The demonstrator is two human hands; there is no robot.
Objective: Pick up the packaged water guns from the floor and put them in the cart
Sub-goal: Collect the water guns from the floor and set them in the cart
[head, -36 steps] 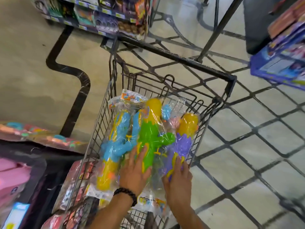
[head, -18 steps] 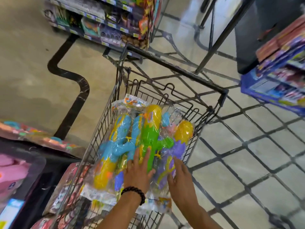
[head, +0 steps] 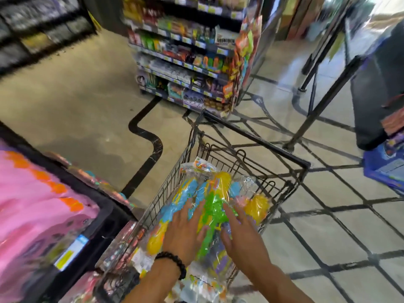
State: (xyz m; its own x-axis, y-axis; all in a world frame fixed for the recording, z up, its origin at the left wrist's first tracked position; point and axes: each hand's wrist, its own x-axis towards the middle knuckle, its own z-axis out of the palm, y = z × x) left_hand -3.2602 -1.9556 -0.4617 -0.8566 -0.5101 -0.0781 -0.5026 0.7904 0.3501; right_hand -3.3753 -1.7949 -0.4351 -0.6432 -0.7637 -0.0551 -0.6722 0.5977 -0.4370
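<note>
Several packaged water guns (head: 215, 194) in clear plastic bags, blue, green, yellow and purple, lie stacked inside the black wire cart (head: 258, 142). My left hand (head: 185, 229), with a black bead bracelet on the wrist, rests flat on the blue and green guns, fingers spread. My right hand (head: 242, 235) lies flat beside it on the green and purple guns, fingers apart. Neither hand curls around a package. The lower ends of the packages are hidden under my forearms.
A low black shelf with pink packaged goods (head: 37, 217) stands at the left, close to the cart. A snack display rack (head: 190, 53) is ahead. Black stand legs (head: 317, 101) and a blue box (head: 384, 169) are at the right. More packages (head: 122, 243) lie by the cart's left side.
The view has tilted up, showing more of the aisle and rack. Both hands have slid slightly forward on the packages and stay flat on them; the packages remain in the cart.
</note>
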